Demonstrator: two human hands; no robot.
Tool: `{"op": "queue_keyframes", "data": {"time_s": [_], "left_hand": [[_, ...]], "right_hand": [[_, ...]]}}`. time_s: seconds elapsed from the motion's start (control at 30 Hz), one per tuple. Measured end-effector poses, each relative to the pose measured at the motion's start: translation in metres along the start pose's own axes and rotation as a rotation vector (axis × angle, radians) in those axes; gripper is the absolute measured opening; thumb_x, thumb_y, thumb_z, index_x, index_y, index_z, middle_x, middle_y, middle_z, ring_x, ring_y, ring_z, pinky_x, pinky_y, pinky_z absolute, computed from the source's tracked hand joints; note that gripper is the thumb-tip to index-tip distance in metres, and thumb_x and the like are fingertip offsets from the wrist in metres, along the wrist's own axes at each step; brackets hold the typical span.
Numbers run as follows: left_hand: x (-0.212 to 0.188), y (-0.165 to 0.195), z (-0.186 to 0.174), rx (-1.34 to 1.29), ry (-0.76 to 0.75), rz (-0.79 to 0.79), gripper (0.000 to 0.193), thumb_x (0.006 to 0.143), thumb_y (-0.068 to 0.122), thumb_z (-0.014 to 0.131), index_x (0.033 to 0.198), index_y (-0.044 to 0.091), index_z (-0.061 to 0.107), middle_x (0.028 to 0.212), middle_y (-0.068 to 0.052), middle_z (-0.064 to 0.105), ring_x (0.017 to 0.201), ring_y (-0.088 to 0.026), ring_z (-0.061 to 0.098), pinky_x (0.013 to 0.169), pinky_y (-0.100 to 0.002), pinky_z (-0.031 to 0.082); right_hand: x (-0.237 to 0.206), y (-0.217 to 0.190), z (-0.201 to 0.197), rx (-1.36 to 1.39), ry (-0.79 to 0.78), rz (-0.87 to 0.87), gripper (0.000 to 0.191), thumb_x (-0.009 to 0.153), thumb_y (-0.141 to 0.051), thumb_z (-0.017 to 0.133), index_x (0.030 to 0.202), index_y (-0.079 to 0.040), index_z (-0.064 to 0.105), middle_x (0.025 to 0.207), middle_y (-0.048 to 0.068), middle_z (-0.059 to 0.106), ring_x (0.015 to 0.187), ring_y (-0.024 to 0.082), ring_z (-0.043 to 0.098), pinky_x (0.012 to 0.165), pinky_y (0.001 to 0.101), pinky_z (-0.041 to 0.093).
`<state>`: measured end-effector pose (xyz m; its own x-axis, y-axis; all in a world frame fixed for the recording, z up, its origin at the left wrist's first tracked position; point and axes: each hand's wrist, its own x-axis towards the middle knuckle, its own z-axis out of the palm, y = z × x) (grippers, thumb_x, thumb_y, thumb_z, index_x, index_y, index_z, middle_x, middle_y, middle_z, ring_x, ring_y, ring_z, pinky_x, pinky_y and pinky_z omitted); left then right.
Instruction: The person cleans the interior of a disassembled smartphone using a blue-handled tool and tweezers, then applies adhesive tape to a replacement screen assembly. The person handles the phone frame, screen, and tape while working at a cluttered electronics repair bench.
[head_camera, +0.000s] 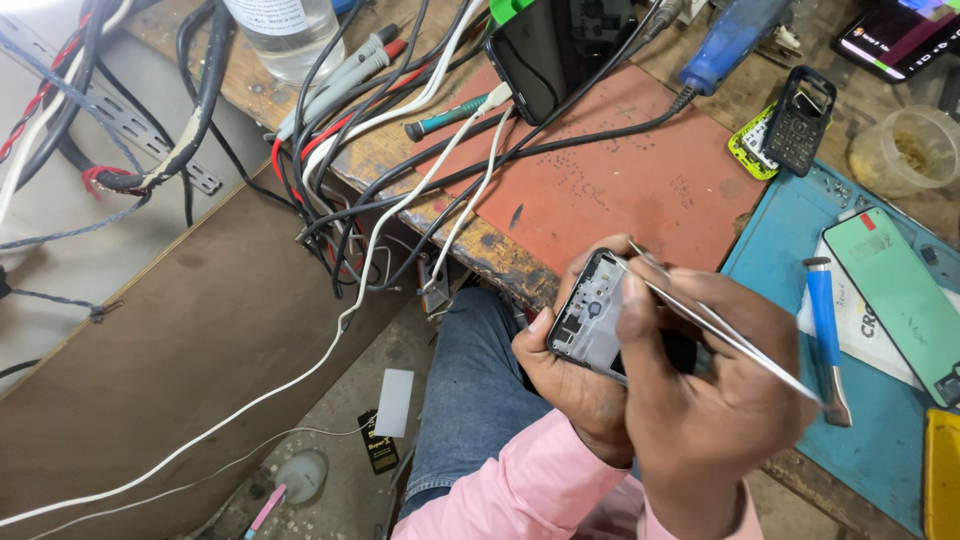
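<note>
The opened phone frame (590, 318) was held in the air just off the near edge of the desk (520, 262), above the person's jeans-clad knee (478, 385). Its long axis ran from upper right to lower left, the upper end tilted toward the red mat (610, 175) and its exposed inside facing the camera. The left hand (575, 385) was closed around the frame from below, thumb along its left edge and fingers wrapped behind it. The right hand (715, 385) lay just right of the frame and partly over its lower end, pinching metal tweezers (720, 335) shut between thumb and fingers. The tweezers slanted from lower right up to upper left, their tips reaching the frame's upper right corner. Right of the frame, on the blue mat (790, 225), lay a blue-handled tool (825, 325) and a green-backed phone panel (905, 295). Beyond the red mat stood a small keypad phone (798, 122). Left of the frame, a tangle of cables (370, 150) hung over the desk's edge.
</note>
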<state>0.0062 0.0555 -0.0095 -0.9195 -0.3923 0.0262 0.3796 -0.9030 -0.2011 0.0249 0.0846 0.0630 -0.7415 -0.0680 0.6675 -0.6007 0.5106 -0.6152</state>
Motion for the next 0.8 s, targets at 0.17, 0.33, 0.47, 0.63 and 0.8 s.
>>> {"op": "queue_keyframes", "data": {"time_s": [0.17, 0.33, 0.47, 0.63, 0.8], "left_hand": [[0.004, -0.005, 0.016, -0.174, -0.069, -0.009, 0.068, 0.092, 0.052, 0.04, 0.135, 0.002, 0.055, 0.117, -0.014, 0.064, 0.112, -0.033, 0.062, 0.111, -0.061, 0.045], [0.007, -0.01, 0.022, -0.084, 0.005, 0.042, 0.064, 0.092, 0.053, 0.041, 0.131, 0.004, 0.055, 0.116, -0.013, 0.062, 0.111, -0.033, 0.062, 0.111, -0.066, 0.042], [0.005, -0.014, 0.023, -0.001, -0.073, 0.085, 0.063, 0.096, 0.049, 0.041, 0.138, 0.002, 0.052, 0.125, -0.016, 0.061, 0.119, -0.037, 0.062, 0.115, -0.065, 0.043], [-0.003, 0.007, 0.027, 0.412, -0.119, -0.122, 0.082, 0.095, 0.055, 0.038, 0.157, 0.002, 0.04, 0.148, -0.021, 0.053, 0.138, -0.034, 0.054, 0.123, -0.048, 0.04], [0.007, 0.041, 0.029, 0.092, -0.106, -0.838, 0.098, 0.106, 0.076, 0.026, 0.167, -0.001, 0.03, 0.158, -0.024, 0.046, 0.141, -0.038, 0.053, 0.116, -0.055, 0.046]], "right_hand": [[-0.003, 0.017, -0.044, 0.081, 0.028, 0.173, 0.018, 0.114, 0.007, 0.07, 0.118, 0.009, 0.052, 0.11, 0.025, 0.072, 0.098, 0.024, 0.072, 0.091, 0.0295, 0.057], [-0.006, 0.054, -0.067, 0.618, 0.122, 0.475, 0.022, 0.104, 0.008, 0.067, 0.125, 0.006, 0.058, 0.105, 0.021, 0.071, 0.097, 0.024, 0.073, 0.094, 0.0366, 0.062], [-0.008, 0.061, -0.064, 0.803, 0.188, 0.548, 0.021, 0.102, 0.01, 0.066, 0.122, 0.007, 0.059, 0.104, 0.022, 0.071, 0.099, 0.028, 0.073, 0.09, 0.0426, 0.062], [0.005, 0.069, -0.084, 0.735, 0.179, 0.39, 0.017, 0.108, 0.012, 0.065, 0.121, 0.005, 0.057, 0.107, 0.02, 0.069, 0.096, 0.03, 0.072, 0.092, 0.045, 0.061], [0.035, 0.098, -0.121, 0.722, -0.014, 0.413, 0.021, 0.104, 0.006, 0.067, 0.119, -0.001, 0.054, 0.104, 0.015, 0.069, 0.092, 0.026, 0.074, 0.092, 0.0434, 0.063]]}}
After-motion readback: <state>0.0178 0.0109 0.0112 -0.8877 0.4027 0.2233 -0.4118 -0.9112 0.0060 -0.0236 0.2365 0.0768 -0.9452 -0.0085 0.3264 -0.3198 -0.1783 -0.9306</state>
